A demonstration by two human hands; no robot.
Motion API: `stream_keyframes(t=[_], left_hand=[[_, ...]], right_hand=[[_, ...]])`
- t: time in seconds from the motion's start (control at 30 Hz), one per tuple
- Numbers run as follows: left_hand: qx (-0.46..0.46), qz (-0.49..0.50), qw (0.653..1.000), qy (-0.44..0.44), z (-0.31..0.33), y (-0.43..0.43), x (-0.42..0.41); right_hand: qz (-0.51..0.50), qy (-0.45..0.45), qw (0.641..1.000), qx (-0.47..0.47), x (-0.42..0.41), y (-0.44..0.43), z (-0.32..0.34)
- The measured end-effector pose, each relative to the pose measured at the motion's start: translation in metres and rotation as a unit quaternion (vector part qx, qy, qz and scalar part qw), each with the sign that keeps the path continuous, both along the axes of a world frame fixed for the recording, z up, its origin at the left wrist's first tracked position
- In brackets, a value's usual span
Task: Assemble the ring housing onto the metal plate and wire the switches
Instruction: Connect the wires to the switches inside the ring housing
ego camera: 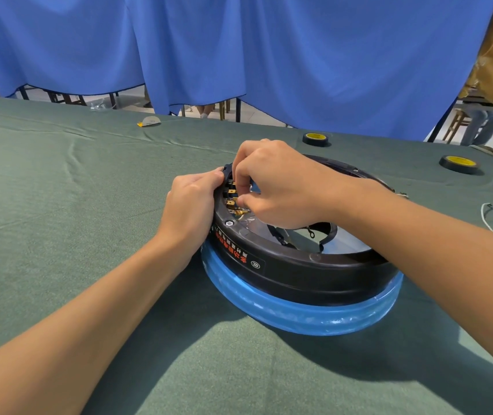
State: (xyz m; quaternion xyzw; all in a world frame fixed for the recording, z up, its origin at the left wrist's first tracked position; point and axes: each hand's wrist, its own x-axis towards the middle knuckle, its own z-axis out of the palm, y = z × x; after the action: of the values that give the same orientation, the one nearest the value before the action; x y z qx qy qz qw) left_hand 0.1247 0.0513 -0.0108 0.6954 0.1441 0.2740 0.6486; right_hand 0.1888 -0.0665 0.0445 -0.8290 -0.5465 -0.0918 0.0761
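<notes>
A black ring housing [299, 272] with red and white lettering sits on a round part wrapped in blue film [299, 317] on the green cloth. Shiny metal [344, 244] shows inside the ring, crossed by black wires [281, 235]. On the ring's inner left wall are switches with brass terminals [232, 196]. My left hand [189, 205] grips the ring's outer left rim, thumb over the top edge. My right hand [275, 184] reaches over the ring, its fingers curled down and pinching at the terminals; what it pinches is hidden.
Two rolls of black tape with yellow cores lie at the back right, one [315, 139] farther and one [459, 164] nearer. A white wire [486, 215] lies to the right of the ring. A small grey and yellow object [149, 121] lies at the far edge. Blue curtains hang behind.
</notes>
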Motion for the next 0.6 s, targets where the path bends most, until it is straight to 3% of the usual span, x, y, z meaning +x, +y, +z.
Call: stream_keyframes(t=[0.4, 0.6], left_hand=[[0.016, 0.017, 1.000, -0.002, -0.003, 0.001, 0.003], [0.005, 0.010, 1.000, -0.008, -0.002, 0.002, 0.002]], right_hand=[[-0.023, -0.024, 0.999, -0.021, -0.014, 0.005, 0.008], [-0.019, 0.011, 1.000, 0.002, -0.007, 0.001, 0.008]])
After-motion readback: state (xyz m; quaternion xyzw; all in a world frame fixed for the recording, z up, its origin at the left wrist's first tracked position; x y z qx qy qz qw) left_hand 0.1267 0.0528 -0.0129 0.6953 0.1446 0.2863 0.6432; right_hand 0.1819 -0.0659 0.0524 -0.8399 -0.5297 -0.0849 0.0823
